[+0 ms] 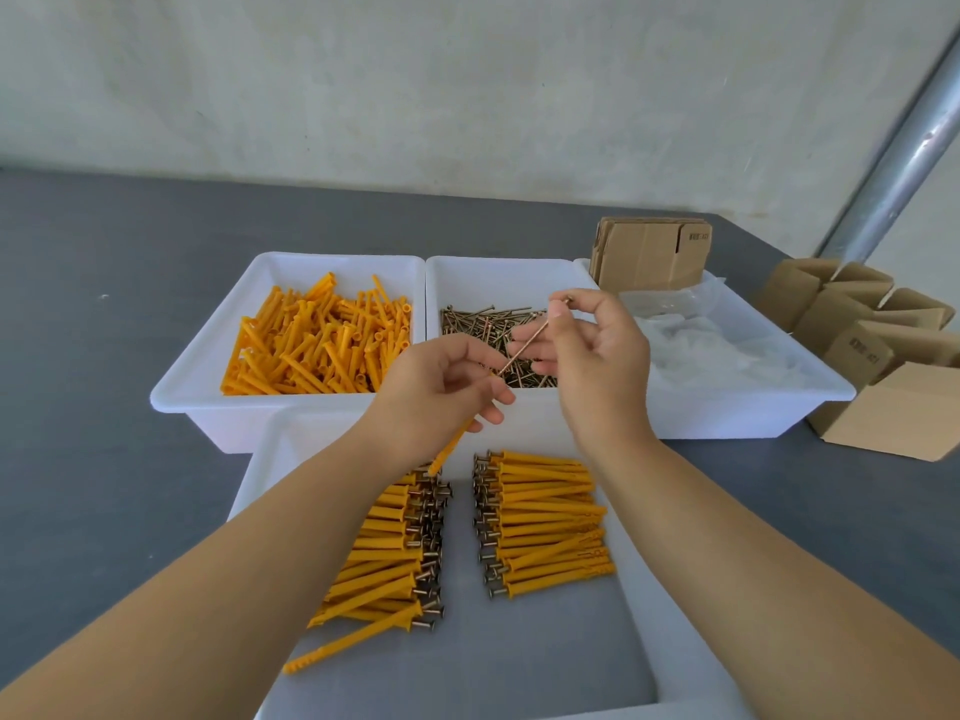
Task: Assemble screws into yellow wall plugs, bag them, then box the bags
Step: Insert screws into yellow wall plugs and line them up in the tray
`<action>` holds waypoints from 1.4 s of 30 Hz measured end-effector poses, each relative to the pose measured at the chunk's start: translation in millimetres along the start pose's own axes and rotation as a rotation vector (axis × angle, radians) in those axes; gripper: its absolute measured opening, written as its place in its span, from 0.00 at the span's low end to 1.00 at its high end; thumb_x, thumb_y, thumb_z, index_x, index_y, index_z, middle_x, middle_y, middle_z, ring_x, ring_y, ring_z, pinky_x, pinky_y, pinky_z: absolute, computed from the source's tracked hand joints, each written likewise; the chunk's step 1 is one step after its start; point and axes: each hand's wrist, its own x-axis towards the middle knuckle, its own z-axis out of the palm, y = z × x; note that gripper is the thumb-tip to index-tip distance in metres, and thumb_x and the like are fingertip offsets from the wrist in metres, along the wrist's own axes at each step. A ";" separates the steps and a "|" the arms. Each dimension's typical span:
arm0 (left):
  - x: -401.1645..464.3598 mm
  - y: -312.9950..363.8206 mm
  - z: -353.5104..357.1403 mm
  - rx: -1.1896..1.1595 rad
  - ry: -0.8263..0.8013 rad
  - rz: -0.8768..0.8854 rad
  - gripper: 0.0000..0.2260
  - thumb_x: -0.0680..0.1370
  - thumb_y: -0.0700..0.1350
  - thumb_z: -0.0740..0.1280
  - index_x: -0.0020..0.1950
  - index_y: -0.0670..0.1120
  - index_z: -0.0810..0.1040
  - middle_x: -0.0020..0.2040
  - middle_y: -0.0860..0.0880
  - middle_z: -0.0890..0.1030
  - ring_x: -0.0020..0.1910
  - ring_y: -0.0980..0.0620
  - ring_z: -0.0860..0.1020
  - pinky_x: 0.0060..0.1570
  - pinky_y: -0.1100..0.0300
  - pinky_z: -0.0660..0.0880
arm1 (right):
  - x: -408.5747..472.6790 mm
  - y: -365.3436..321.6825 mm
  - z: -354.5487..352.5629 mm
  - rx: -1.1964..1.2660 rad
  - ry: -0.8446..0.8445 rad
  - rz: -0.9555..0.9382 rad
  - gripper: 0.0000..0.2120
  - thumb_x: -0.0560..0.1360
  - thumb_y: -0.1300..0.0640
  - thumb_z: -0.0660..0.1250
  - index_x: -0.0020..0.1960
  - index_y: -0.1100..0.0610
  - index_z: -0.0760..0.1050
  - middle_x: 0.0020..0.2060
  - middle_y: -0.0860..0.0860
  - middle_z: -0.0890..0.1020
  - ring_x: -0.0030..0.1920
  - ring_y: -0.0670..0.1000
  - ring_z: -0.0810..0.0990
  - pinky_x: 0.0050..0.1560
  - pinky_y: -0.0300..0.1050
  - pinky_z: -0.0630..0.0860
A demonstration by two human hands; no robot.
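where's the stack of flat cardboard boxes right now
In the head view, the stack of flat cardboard boxes stands at the far right of the table, at the back end of the white tray of plastic bags.

Dark print on the cardboard boxes (pixel 860 350) is unreadable.

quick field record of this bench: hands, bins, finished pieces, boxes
left hand: grips a yellow plug
right hand: pinches a screw, tip at the plug's mouth
left bin: loose plugs
middle bin: loose screws
right bin: clear bags, flat cartons
near tray: two rows of assembled plugs
open boxes: on table, far right
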 end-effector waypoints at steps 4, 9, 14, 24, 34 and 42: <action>1.0 -2.2 0.1 -0.009 0.008 0.009 0.05 0.80 0.34 0.66 0.53 0.41 0.78 0.43 0.44 0.86 0.38 0.52 0.84 0.40 0.56 0.81 | -0.7 2.3 0.7 -0.112 -0.098 -0.004 0.04 0.82 0.56 0.64 0.56 0.50 0.76 0.40 0.46 0.87 0.41 0.45 0.86 0.44 0.41 0.79; 3.1 -3.3 -1.9 -0.047 0.084 0.072 0.10 0.78 0.38 0.70 0.59 0.46 0.78 0.41 0.48 0.87 0.47 0.50 0.84 0.54 0.58 0.77 | -6.7 -4.5 -0.2 -0.266 -0.195 -0.161 0.09 0.82 0.57 0.64 0.53 0.54 0.83 0.47 0.47 0.86 0.52 0.44 0.83 0.54 0.47 0.79; 1.8 -0.4 -5.2 -0.077 0.046 0.072 0.17 0.78 0.35 0.69 0.65 0.46 0.75 0.40 0.45 0.86 0.38 0.52 0.81 0.38 0.59 0.78 | -7.4 -6.1 3.8 -0.276 -0.163 -0.152 0.17 0.82 0.48 0.57 0.56 0.52 0.84 0.62 0.45 0.79 0.64 0.44 0.76 0.65 0.45 0.73; -7.6 -7.8 23.3 0.390 -0.232 0.116 0.06 0.72 0.32 0.72 0.41 0.43 0.81 0.44 0.45 0.82 0.41 0.51 0.82 0.42 0.56 0.79 | 4.8 2.8 -9.8 -0.207 0.028 -0.091 0.11 0.82 0.58 0.60 0.52 0.49 0.80 0.47 0.40 0.83 0.48 0.44 0.83 0.51 0.54 0.81; -7.7 -8.2 48.0 1.083 -0.440 0.201 0.06 0.77 0.50 0.68 0.43 0.49 0.75 0.47 0.51 0.76 0.48 0.50 0.75 0.46 0.53 0.77 | 6.5 10.1 -8.6 -0.266 -0.075 -0.030 0.11 0.81 0.62 0.62 0.52 0.50 0.82 0.47 0.43 0.84 0.51 0.45 0.82 0.48 0.37 0.73; 20.7 -17.8 -9.7 0.932 0.298 0.319 0.06 0.79 0.43 0.66 0.47 0.43 0.82 0.47 0.46 0.80 0.48 0.43 0.76 0.43 0.49 0.76 | 15.9 13.9 -8.1 -0.403 -0.118 -0.033 0.11 0.80 0.60 0.63 0.49 0.47 0.81 0.45 0.41 0.83 0.47 0.43 0.80 0.47 0.35 0.74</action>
